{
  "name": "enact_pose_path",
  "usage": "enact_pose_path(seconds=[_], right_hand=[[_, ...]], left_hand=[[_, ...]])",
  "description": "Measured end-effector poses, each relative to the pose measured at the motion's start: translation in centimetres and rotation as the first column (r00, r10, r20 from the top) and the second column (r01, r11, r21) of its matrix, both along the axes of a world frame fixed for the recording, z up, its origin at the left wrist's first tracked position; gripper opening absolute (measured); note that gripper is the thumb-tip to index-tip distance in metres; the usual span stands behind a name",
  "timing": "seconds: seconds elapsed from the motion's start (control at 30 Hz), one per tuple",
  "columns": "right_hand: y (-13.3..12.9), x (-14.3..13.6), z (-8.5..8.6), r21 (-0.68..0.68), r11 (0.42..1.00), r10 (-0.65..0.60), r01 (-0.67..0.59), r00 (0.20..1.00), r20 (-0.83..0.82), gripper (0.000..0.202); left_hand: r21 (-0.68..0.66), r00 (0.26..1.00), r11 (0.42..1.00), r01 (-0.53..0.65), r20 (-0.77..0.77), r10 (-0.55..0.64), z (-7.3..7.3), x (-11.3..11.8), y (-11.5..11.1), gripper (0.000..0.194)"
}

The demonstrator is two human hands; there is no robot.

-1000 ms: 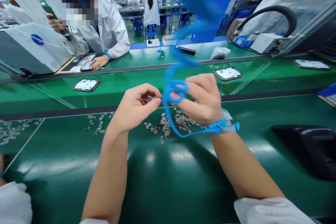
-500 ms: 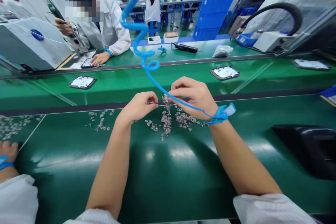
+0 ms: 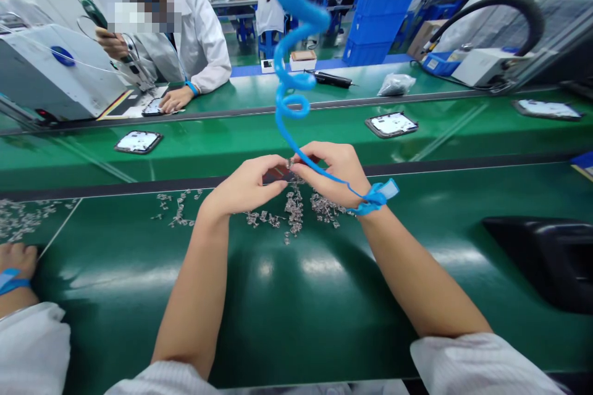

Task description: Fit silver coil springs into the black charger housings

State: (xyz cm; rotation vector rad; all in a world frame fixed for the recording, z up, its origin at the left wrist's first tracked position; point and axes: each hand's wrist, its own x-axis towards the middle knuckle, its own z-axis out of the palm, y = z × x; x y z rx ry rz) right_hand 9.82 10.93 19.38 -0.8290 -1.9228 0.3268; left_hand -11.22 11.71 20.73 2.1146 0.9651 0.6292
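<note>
Small clear plastic-looking pieces [image 3: 294, 210] lie in loose clusters on the green work surface [image 3: 278, 308]. Their exact kind is too small to make out. Just above the middle cluster, one such small clear piece [image 3: 290, 163] is at the meeting fingertips of both hands. My right hand [image 3: 333, 170] pinches it from the right. From the left, my left hand [image 3: 248, 188] has curled fingers, its index fingertip at the piece and its thumb lower. A blue wrist strap [image 3: 374, 197] with a coiled cord [image 3: 294, 80] is on my right wrist; the cord passes in front of that hand.
Beyond a dark rail, flat devices [image 3: 393, 124] lie on a green strip. Across it a co-worker's hand [image 3: 176, 100] rests by a device. Another person's hand [image 3: 17, 259] is at far left, near more clear pieces [image 3: 28, 219]. A black object [image 3: 542, 259] stands at right.
My left hand has moved right and up, so its fingertips now meet those of my right hand at the small piece. The coiled cord has swung right.
</note>
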Motion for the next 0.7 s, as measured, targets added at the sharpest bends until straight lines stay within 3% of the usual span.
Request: enact_pose_path(seconds=[0.07,0.23,0.33,0.53,0.7], right_hand=[[-0.2,-0.3,-0.1,-0.028,1.0,0.002,-0.003,0.999,-0.045,0.011],[-0.5,-0.8,0.0,-0.222,0.963,0.064,-0.151,0.932,-0.357,0.026],[-0.4,-0.6,0.3,-0.261,0.941,0.077,-0.218,0.885,-0.459,0.034],[-0.7,-0.7,0.7,-0.223,0.955,0.068,-0.194,0.879,-0.473,0.037],[-1.8,-0.8,1.2,-0.047,0.997,0.038,-0.057,0.938,-0.345,0.016]], left_hand=[[-0.003,0.996,0.999,0.041,0.083,-0.041,0.6,0.6,-0.6,0.025],[0.051,0.959,0.994,-0.096,0.272,0.079,0.6,1.7,-1.0,0.017],[0.128,0.933,0.981,-0.147,0.347,0.095,0.6,1.9,-1.0,0.012],[0.138,0.888,0.975,-0.174,0.451,0.095,0.9,2.3,-1.3,0.01],[0.105,0.823,0.967,-0.232,0.552,0.138,0.9,2.6,-1.2,0.01]])
